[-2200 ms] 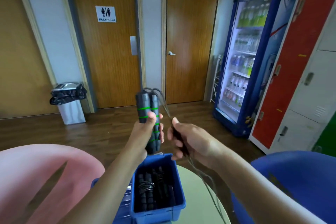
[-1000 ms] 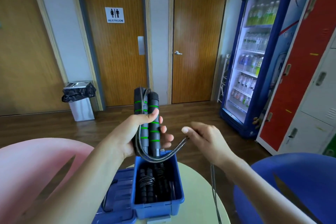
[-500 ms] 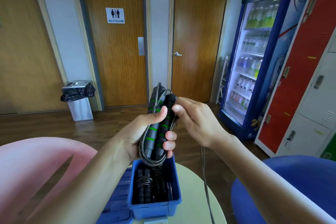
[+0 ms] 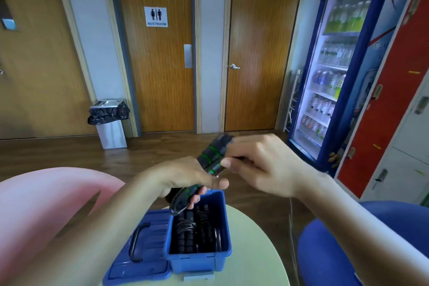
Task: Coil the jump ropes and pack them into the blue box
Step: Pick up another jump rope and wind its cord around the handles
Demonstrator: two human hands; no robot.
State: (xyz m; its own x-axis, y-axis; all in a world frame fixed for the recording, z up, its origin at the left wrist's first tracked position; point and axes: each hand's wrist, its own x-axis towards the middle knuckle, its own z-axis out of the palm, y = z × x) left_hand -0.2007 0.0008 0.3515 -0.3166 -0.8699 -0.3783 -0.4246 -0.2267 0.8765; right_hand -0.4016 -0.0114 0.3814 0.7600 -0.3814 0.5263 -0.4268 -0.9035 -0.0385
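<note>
My left hand (image 4: 185,176) grips the two black foam handles with green rings of a jump rope (image 4: 210,157), tilted up to the right above the blue box (image 4: 197,260). My right hand (image 4: 262,165) pinches the rope at the upper end of the handles. The loose thin rope (image 4: 291,227) hangs down from under my right hand past the table edge. Inside the open box lie other black coiled jump ropes (image 4: 188,230). The box's blue lid (image 4: 139,246) with a black handle lies open on its left.
The box stands on a round pale green table (image 4: 253,251). A pink chair (image 4: 39,211) is at the left, a blue chair (image 4: 325,251) at the right. A bin (image 4: 110,123), wooden doors, a drinks fridge (image 4: 336,65) and lockers stand beyond.
The handles have tilted further over to the right and dropped closer to the box. My right hand has carried the rope round the upper end of the handles, wrapping it.
</note>
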